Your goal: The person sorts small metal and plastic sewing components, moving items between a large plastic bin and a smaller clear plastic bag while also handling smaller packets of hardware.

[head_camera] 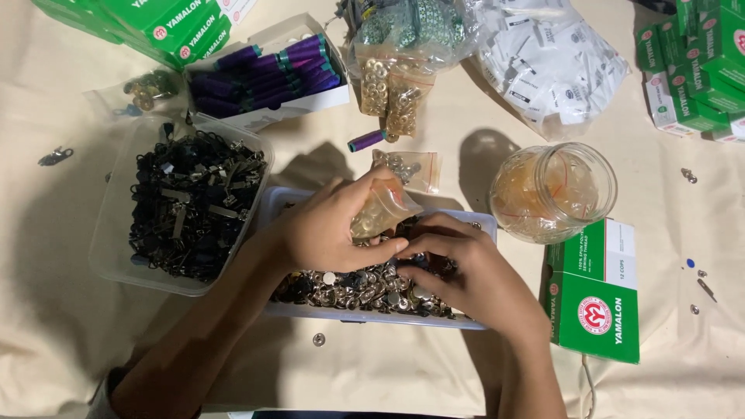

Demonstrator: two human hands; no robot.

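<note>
1. Fingers of my left hand (330,229) are curled round a small clear plastic bag (380,211) at frame centre, pinching it.
2. Fingers of my right hand (458,268) are bent narrow, tips down among the silver metal snap buttons (365,285); what they grip, I cannot tell.
3. Both hands sit over the shallow clear plastic tray (372,314) holding those buttons.
4. Left of it stands a clear tub of dark zipper pulls (190,202); right of it, a glass jar (552,190) and a green cardboard box (594,291).
</note>
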